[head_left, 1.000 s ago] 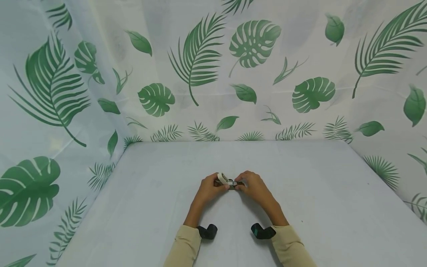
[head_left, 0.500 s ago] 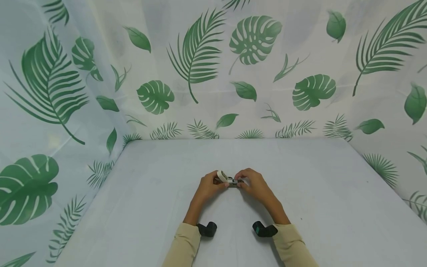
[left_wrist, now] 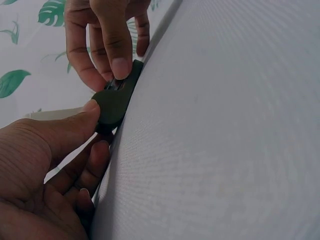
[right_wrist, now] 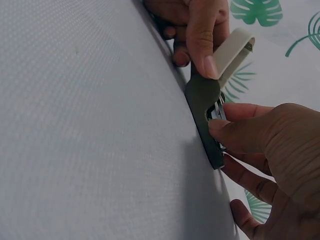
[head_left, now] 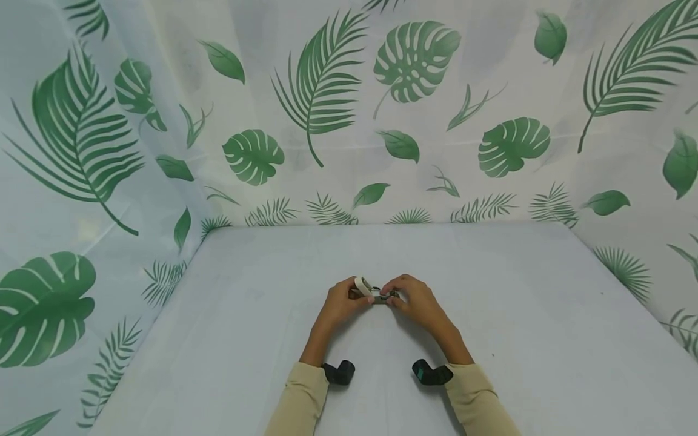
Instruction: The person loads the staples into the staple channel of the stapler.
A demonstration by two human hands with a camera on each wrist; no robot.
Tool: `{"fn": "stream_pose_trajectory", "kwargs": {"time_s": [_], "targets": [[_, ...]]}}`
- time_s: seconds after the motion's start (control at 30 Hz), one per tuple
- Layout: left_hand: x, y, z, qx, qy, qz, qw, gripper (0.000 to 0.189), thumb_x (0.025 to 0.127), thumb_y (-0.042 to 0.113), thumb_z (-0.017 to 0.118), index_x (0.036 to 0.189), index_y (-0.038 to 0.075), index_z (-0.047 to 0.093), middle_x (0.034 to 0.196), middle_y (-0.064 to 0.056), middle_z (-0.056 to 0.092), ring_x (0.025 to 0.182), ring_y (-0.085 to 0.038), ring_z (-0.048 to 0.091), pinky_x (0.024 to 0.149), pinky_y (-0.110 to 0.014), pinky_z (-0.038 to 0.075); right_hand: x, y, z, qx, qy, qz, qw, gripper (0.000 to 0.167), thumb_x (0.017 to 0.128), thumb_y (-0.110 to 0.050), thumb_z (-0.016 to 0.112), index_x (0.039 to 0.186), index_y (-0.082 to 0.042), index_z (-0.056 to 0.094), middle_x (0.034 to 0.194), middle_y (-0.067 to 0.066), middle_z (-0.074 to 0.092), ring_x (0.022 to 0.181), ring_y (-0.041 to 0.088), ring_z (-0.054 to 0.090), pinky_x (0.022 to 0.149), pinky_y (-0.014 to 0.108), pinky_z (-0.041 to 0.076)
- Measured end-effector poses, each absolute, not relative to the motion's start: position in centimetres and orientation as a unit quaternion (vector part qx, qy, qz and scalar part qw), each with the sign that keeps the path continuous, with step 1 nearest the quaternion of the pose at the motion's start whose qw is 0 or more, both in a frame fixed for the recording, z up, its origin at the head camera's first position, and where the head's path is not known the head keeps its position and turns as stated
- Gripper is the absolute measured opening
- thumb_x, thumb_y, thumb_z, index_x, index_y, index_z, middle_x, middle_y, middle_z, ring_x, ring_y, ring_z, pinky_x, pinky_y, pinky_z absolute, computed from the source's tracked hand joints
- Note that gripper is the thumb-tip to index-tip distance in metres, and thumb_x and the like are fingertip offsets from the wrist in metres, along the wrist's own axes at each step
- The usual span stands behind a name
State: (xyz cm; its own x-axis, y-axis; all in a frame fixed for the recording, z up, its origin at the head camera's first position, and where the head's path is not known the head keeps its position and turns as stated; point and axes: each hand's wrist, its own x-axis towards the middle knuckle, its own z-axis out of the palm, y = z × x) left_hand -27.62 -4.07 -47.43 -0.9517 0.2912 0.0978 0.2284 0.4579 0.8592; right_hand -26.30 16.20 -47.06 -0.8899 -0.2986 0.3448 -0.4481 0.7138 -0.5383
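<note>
Dark green device (right_wrist: 202, 94) is held between two bare hands, low at the desk (head_left: 382, 348), near its middle and straight ahead of the person; whether its base is rested on the surface or lifted slightly cannot be told. Its wider, rounded end is pinched by the grip of the left hand (head_left: 340, 304): the thumb is pressed against the side turned toward the person, and the other fingers are placed behind and are partly hidden. The narrower end is pinched by the grip of the right hand (head_left: 417, 301), with the thumb set at the near edge and the index finger brought against the far side, beside a shiny metal strip (right_wrist: 220, 116). From the rounded end a cream flap (right_wrist: 234, 50) is raised at a tilt and leaned toward the left hand; a hollow channel is shown in it by the right wrist view. Farther out, a black camera mount is worn at each wrist, the left mount (head_left: 340, 373) and the right mount (head_left: 432, 373) both being pointed inward. The forearms are partly covered by beige sleeves (head_left: 297, 396). Beyond the desk, which is covered in white, the space is enclosed by white curtains (head_left: 338, 175) printed with green leaves.
</note>
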Motion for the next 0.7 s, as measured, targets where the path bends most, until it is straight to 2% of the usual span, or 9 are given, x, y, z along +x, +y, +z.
{"fn": "stream_pose_trajectory", "kwargs": {"time_s": [0.5,0.7], "targets": [[-27.69,-4.06,-47.47,0.156,0.856,0.491,0.027,0.032,0.087,0.022,0.075,0.111,0.004,0.065,0.104,-0.012,0.072,0.088,-0.022,0.068,0.078,-0.034,0.053,-26.4,16.25,-47.41,0.19,-0.922,0.315,0.12,0.017,0.08,-0.003,0.078,0.092,-0.013,0.072,0.103,0.009,0.07,0.101,0.03,0.066,0.086,0.051,0.05],[-27.7,-4.02,-47.55,0.156,0.856,0.492,0.024,0.031,0.086,0.021,0.076,0.111,0.004,0.066,0.103,-0.012,0.072,0.087,-0.021,0.068,0.077,-0.033,0.053,-26.42,16.46,-47.42,0.189,-0.915,0.34,0.11,0.015,0.081,-0.002,0.077,0.091,-0.01,0.07,0.103,0.008,0.07,0.104,0.028,0.065,0.091,0.048,0.05]]}}
